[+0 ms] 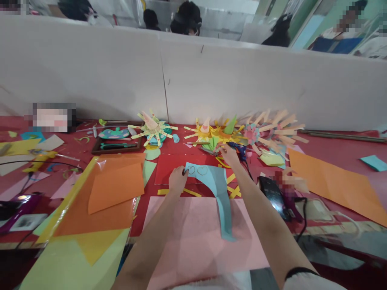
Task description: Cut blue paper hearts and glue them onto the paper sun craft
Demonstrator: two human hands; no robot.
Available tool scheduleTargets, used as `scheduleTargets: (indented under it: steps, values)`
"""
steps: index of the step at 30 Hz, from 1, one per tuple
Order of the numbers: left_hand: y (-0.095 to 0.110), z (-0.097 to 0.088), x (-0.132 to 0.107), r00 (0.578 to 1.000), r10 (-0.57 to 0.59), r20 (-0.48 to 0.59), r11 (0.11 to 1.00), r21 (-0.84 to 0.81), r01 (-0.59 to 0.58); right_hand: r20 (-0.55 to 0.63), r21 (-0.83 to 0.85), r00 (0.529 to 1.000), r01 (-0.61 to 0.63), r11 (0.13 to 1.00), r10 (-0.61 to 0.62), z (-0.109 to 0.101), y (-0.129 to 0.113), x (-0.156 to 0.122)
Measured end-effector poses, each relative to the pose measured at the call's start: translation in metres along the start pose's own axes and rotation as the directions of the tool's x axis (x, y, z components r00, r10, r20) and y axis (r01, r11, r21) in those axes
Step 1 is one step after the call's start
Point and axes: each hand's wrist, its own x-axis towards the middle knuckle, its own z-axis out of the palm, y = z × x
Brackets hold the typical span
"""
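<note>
My left hand [177, 179] pinches the left end of a light blue paper piece [222, 189]. Two hearts are drawn on that paper near my fingers, and a curved strip of it hangs down to the right over a pink sheet [193, 229]. Farther forward, my right hand [229, 155] has its fingers closed at the handle end of a pair of scissors [208, 151], whose grey blades point left. The handle itself is mostly hidden by my fingers. Just beyond that hand lies a dark blue glue gun [238, 150].
Paper flowers with cones [151, 125] line the back, below a white partition [105, 68]. On the left are orange sheets [117, 187], a pen tray [116, 150] and a yellow glue gun [39, 161]. A phone [273, 195] and cables lie right. People are beyond the partition.
</note>
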Motion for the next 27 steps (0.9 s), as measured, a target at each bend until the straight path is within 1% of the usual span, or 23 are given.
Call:
scheduleTargets:
  steps: [3, 7, 12, 14, 16, 21, 25, 27]
  values:
    - [-0.001, 0.001, 0.0, 1.0, 0.001, 0.0, 1.0, 0.002, -0.001, 0.045, -0.068, 0.999, 0.003, 0.998, 0.0, -0.003, 0.003, -0.001]
    - [-0.003, 0.001, 0.001, 1.0, -0.016, 0.002, 1.0, -0.012, 0.016, 0.088, -0.168, 0.996, 0.024, 0.986, -0.01, 0.0, 0.007, -0.004]
    - [-0.005, -0.001, 0.002, 1.0, -0.015, 0.013, 0.998, -0.067, 0.016, 0.143, -0.205, 0.989, 0.059, 0.977, -0.03, 0.001, 0.009, 0.004]
    - [-0.006, -0.001, 0.003, 1.0, -0.018, 0.011, 0.997, -0.077, 0.018, 0.168, -0.194, 0.985, 0.074, 0.978, -0.042, 0.0, 0.011, 0.007]
    - [-0.006, -0.001, 0.003, 1.0, -0.026, 0.002, 0.997, -0.077, 0.026, 0.168, -0.174, 0.985, 0.08, 0.982, -0.05, -0.002, 0.013, 0.009]
    - [-0.007, 0.0, 0.004, 0.999, -0.034, -0.018, 0.996, -0.087, 0.032, 0.116, -0.076, 0.992, 0.059, 0.995, -0.05, -0.007, 0.02, 0.001]
    - [-0.007, 0.001, 0.005, 0.998, -0.037, -0.044, 0.993, -0.114, 0.032, 0.082, 0.011, 0.996, 0.046, 0.999, -0.047, -0.015, 0.027, -0.007]
    - [-0.008, 0.001, 0.004, 0.997, -0.039, -0.063, 0.989, -0.144, 0.029, 0.044, 0.067, 0.998, 0.048, 0.997, -0.051, -0.019, 0.029, -0.009]
